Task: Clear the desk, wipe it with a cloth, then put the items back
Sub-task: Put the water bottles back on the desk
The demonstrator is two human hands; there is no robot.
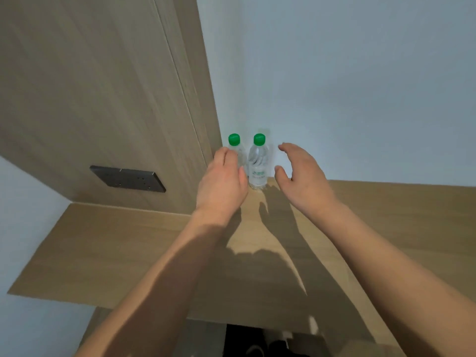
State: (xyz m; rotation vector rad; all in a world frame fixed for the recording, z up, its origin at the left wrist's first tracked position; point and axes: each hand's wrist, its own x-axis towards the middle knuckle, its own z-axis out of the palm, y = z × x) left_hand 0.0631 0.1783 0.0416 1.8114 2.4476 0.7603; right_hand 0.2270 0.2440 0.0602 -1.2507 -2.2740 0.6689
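Now two bottles [258,161] stand between both hands' spread fingers [283,148].

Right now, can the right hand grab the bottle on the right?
Probably yes. The right hand is open beside the right bottle, with nothing between them; the left hand is at the other bottle.

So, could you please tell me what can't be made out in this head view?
- Left bottle: lower body hidden by the left hand; whether the fingers touch it is unclear.
- Right bottle: label print too small to read.
- Under the desk: dark shapes at the bottom edge, cut off and blurred.
- Right hand: open, apart from the bottles.
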